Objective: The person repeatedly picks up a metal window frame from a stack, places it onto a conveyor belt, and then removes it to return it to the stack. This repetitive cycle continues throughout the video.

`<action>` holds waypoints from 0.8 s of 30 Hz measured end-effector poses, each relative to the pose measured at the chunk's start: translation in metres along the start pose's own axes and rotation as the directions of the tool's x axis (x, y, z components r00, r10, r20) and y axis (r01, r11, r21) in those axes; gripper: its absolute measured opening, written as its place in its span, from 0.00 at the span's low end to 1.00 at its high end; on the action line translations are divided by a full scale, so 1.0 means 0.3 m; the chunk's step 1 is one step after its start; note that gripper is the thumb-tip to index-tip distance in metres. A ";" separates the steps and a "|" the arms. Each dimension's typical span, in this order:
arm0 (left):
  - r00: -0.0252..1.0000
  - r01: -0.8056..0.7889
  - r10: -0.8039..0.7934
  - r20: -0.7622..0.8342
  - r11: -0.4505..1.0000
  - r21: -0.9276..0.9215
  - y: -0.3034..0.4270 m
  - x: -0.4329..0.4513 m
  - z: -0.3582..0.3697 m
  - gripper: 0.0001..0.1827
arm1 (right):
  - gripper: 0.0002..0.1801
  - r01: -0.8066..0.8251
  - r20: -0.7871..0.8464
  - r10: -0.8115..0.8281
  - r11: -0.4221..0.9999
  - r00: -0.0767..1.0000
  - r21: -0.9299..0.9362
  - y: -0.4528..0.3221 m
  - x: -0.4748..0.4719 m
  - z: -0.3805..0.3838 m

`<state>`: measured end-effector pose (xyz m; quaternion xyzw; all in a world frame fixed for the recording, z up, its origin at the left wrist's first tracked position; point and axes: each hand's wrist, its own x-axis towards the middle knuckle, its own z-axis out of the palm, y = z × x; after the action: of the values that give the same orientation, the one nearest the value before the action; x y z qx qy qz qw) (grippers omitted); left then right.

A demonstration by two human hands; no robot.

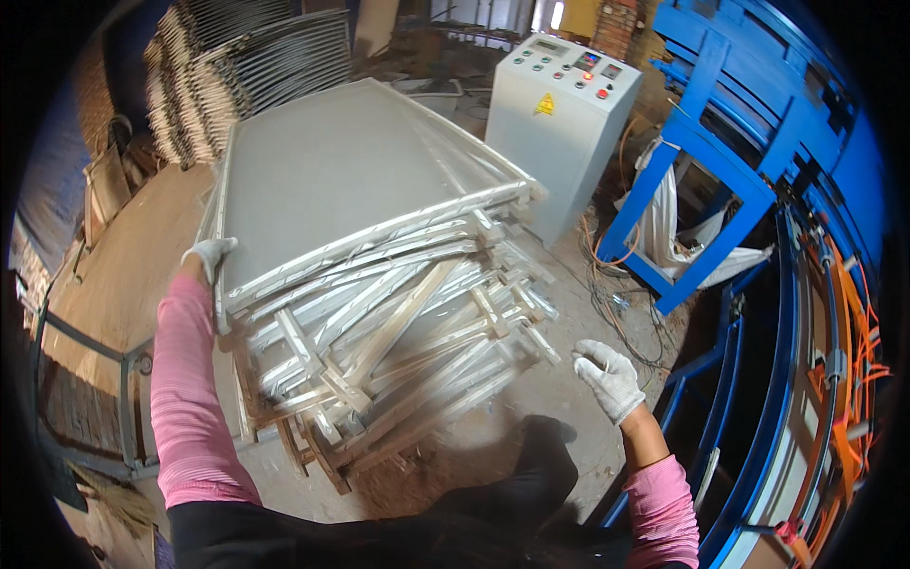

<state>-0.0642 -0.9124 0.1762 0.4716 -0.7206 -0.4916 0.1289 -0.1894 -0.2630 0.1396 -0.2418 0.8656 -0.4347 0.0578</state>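
Observation:
A large rectangular framed panel [341,171] with a grey sheet-like surface and pale edges lies on top of a stack before me. My left hand [211,256], in a white knit glove, grips its left edge near the front corner. Beneath it, more pale frames [398,348] are piled unevenly, their bars crossing at different angles. My right hand [610,377], gloved alike, hovers to the right of the pile. Nothing is in it, and its loosely bent fingers stand apart from the thumb. The underside of the top panel is hidden.
Behind the stack at right stands a grey control cabinet [554,135] with buttons and lit displays. A blue machine frame [711,156] fills the right side. Loose cables [618,313] lie on the floor. At left are a wooden board [135,242] and many stacked racks [277,64].

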 end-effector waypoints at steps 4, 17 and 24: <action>0.938 -0.113 0.287 0.196 0.784 -0.610 0.152 -0.044 0.096 0.17 | 0.17 -0.040 0.038 0.043 0.996 0.998 -0.077 -0.045 -0.014 -0.037; 0.732 -0.357 0.682 -0.016 0.363 -0.861 0.625 -0.317 0.698 0.17 | 0.24 -0.239 -0.039 0.236 0.968 0.971 -0.072 0.090 -0.318 -0.043; 0.358 -0.256 0.913 0.196 0.298 -0.920 0.540 -0.820 0.878 0.16 | 0.27 -0.188 -0.212 0.231 0.961 0.950 0.203 0.148 -0.349 0.000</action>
<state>-0.1965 -0.5479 0.2517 -0.2098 -0.5453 -0.7824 0.2157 -0.1141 -0.1915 0.0933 -0.0891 0.8444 -0.5278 0.0231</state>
